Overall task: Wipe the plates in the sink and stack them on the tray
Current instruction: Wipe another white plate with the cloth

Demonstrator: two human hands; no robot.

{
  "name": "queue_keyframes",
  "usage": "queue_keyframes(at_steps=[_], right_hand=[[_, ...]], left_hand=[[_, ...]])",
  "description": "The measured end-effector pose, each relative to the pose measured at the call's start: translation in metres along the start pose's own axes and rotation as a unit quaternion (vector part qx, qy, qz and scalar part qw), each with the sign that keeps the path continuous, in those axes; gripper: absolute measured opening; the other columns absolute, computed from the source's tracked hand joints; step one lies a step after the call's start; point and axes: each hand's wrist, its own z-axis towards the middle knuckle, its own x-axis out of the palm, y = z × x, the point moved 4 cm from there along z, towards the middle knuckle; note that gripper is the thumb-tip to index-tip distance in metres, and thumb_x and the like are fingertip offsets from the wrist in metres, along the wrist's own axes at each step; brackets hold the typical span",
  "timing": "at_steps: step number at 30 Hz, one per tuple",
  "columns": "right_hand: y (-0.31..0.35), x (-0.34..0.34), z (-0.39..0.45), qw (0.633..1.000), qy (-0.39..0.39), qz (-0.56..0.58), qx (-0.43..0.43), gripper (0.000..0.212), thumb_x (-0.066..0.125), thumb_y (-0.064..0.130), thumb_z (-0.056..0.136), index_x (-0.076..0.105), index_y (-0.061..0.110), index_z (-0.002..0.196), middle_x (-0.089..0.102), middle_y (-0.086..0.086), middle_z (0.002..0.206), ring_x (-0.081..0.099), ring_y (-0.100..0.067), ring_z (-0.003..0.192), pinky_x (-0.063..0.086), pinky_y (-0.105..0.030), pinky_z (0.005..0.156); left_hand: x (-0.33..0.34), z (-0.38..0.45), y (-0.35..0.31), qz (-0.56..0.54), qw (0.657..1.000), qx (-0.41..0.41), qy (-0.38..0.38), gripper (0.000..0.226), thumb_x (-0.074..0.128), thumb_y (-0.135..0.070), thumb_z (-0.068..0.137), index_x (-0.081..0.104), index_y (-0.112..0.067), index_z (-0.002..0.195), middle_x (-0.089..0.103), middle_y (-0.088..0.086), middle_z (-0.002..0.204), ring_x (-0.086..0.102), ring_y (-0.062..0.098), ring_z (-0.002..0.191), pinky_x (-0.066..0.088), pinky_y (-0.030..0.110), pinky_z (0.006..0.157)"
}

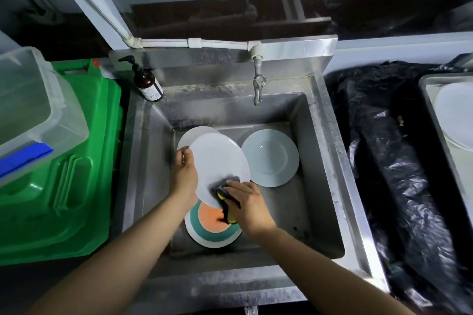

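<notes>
My left hand (184, 171) holds a white plate (217, 161) by its left rim, tilted above the steel sink (317, 161). My right hand (247, 203) presses a dark and yellow sponge cloth (225, 195) against the plate's lower edge. Under the held plate another white plate (190, 134) lies partly hidden. A pale blue deep plate (270, 157) rests flat on the sink floor to the right. A plate with orange and green rings (212, 230) lies below my hands. A metal tray (432, 110) at the far right holds a white plate (455, 112).
A tap (258, 84) hangs over the sink's back wall. A brown pump bottle (147, 80) stands at the back left corner. A green crate (76, 161) with a clear plastic box (30, 107) sits left. Black plastic sheeting (384, 161) covers the counter right.
</notes>
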Motion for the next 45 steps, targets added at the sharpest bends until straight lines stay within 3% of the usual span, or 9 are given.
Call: queue_keyframes(at_steps=[6,15,23,31,35,39,41,43,45], right_hand=[[-0.017,-0.025,0.061,0.997,-0.066,-0.023,0.032,0.021,0.069,0.013,0.088,0.075,0.016,0.108,0.069,0.001,0.121,0.059,-0.033,0.096,0.039,-0.027,0.095],[-0.010,-0.019,0.011,0.998,-0.040,-0.019,0.041,0.020,0.072,0.016,0.087,0.077,0.015,0.107,0.072,0.000,0.118,0.060,-0.034,0.096,0.050,-0.035,0.091],[-0.022,-0.041,0.059,0.995,-0.058,-0.017,0.076,0.022,0.068,0.013,0.091,0.076,0.015,0.112,0.068,-0.002,0.126,0.052,-0.033,0.105,0.039,-0.028,0.101],[-0.032,-0.042,0.035,0.989,0.018,0.024,0.143,0.037,0.064,0.004,0.083,0.072,0.015,0.118,0.068,0.004,0.119,0.060,-0.020,0.108,0.039,-0.021,0.096],[-0.033,-0.048,0.024,0.904,-0.020,0.244,0.351,0.016,0.061,0.021,0.094,0.068,0.028,0.106,0.070,0.013,0.095,0.066,-0.012,0.091,0.052,-0.026,0.079],[-0.036,-0.051,0.034,0.746,-0.071,0.473,0.464,0.009,0.059,0.013,0.097,0.068,0.012,0.095,0.069,-0.012,0.093,0.066,-0.024,0.083,0.055,-0.038,0.080],[-0.033,-0.054,0.038,0.678,-0.050,0.547,0.489,0.014,0.059,0.020,0.098,0.067,0.009,0.098,0.071,-0.014,0.091,0.067,-0.027,0.084,0.054,-0.039,0.082],[-0.031,-0.054,0.040,0.660,0.009,0.572,0.487,0.026,0.065,0.031,0.095,0.069,0.008,0.109,0.075,-0.014,0.098,0.070,-0.030,0.090,0.055,-0.041,0.085],[-0.030,-0.057,0.039,0.688,0.064,0.556,0.462,0.028,0.070,0.025,0.092,0.066,0.005,0.112,0.075,-0.013,0.094,0.072,-0.028,0.084,0.057,-0.040,0.079]], left_hand=[[0.012,-0.035,0.015,0.012,0.998,-0.015,0.056,0.015,0.041,-0.047,0.105,0.055,-0.044,0.111,0.063,-0.001,0.113,0.055,0.016,0.090,0.045,0.034,0.077],[0.003,-0.010,-0.014,-0.033,0.999,-0.007,-0.002,0.028,0.047,-0.065,0.079,0.060,-0.048,0.097,0.066,0.006,0.118,0.062,0.038,0.115,0.052,0.059,0.099],[0.006,-0.023,0.003,-0.002,0.996,-0.009,0.085,0.016,0.045,-0.052,0.099,0.061,-0.052,0.099,0.066,-0.001,0.110,0.060,0.024,0.095,0.050,0.039,0.079],[-0.005,-0.004,-0.019,-0.108,0.994,-0.013,-0.027,0.020,0.040,-0.043,0.105,0.058,-0.037,0.106,0.066,0.001,0.112,0.063,0.037,0.114,0.054,0.056,0.098],[-0.009,0.005,-0.009,-0.136,0.989,-0.043,-0.035,0.033,0.033,-0.035,0.109,0.048,-0.021,0.135,0.062,0.004,0.122,0.064,0.027,0.101,0.055,0.036,0.078],[-0.007,-0.002,-0.006,-0.178,0.979,-0.095,-0.004,0.029,0.027,-0.031,0.109,0.054,-0.024,0.104,0.066,0.002,0.103,0.065,0.025,0.088,0.054,0.035,0.077],[-0.007,0.001,0.000,-0.183,0.977,-0.112,0.004,0.031,0.027,-0.031,0.109,0.056,-0.022,0.107,0.069,0.003,0.102,0.066,0.027,0.089,0.056,0.037,0.078],[-0.003,0.003,0.006,-0.185,0.976,-0.113,0.023,0.031,0.031,-0.027,0.107,0.058,-0.012,0.111,0.070,0.006,0.096,0.065,0.029,0.081,0.057,0.034,0.066],[0.003,0.001,0.006,-0.190,0.974,-0.109,0.051,0.028,0.039,-0.024,0.103,0.062,-0.010,0.094,0.070,0.003,0.080,0.061,0.029,0.073,0.053,0.029,0.059]])
